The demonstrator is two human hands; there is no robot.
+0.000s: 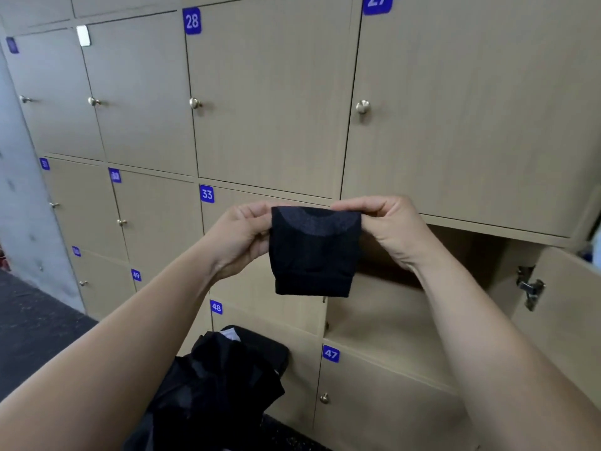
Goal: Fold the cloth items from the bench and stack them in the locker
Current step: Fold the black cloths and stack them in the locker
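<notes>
Two hands up at chest height here: your left grip (242, 236) and right grip (393, 229) each pinch a top corner of the small black cloth (313, 252), thumbs toward you and fingers curled behind the fabric, so both are clenched on it. It's stretched flat between them and hangs straight down in the air, touching nothing else. It looks already doubled over, with a greyish curved band across the top and a thicker hem along the bottom edge. Behind it is the wall of beige lockers; the cloth sits in front of the door marked 33 (207, 194) and overlaps the left edge of the open locker (383, 317), which is directly above door 47 (330, 353). That locker's door (569, 336) is swung out to your right, metal hinge (530, 286) showing. Down low between your forearms, just below label 48 (216, 307), is a rumpled pile of dark clothes (224, 385) with a bit of white peeking out near the top. I can't tell what the pile lies on, since the fabric and your left arm cover it. Dark floor (32, 320) off to your left.
</notes>
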